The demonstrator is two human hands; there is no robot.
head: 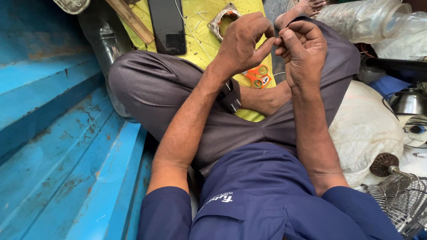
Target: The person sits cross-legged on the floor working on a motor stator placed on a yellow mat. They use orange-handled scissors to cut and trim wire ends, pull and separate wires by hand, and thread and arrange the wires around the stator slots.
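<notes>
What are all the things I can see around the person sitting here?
scissors: one pair, orange handles, on the yellow sheet under the hands
yellow sheet: one, yellow, spread on the floor
phone: one, black, lying on the sheet
wooden stick: one, light brown, beside the phone
metal ring part: one, grey, on the sheet
blue steps: blue, worn paint, on the left
clear bottles: clear plastic, top right
white sack: one, white, on the right
wire fan guard: one, grey, bottom right
left hand: fingertips pinched together; what they hold is too small to tell
right hand: fingertips meet the left hand's
</notes>
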